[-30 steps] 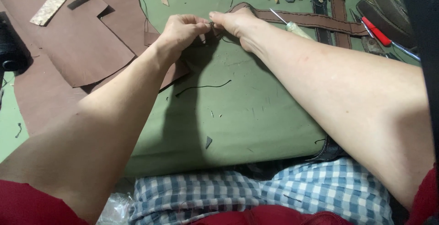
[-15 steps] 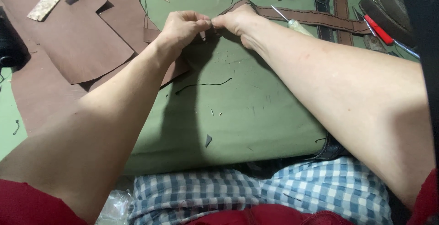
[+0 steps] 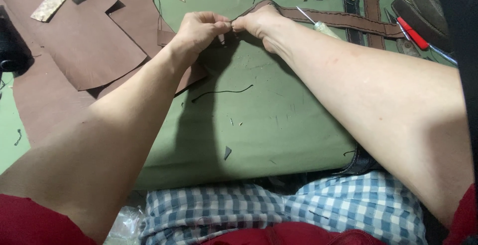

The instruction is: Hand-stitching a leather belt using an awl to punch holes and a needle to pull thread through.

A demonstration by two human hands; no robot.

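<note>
Leather sheets (image 3: 74,51) beside left hand (image 3: 199,28); awl (image 3: 318,23) near right hand (image 3: 256,23)

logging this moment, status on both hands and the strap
Left hand and right hand pinched together on the end of the brown leather strap. Strap lies flat on the green mat. Awl beside the right wrist, nothing blocking.

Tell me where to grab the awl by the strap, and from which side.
Take the awl by its pale handle, the thick lower-right end, coming from the right. Its thin metal point aims up-left onto the brown strap, near the right hand, so that end looks poor to pinch.
</note>
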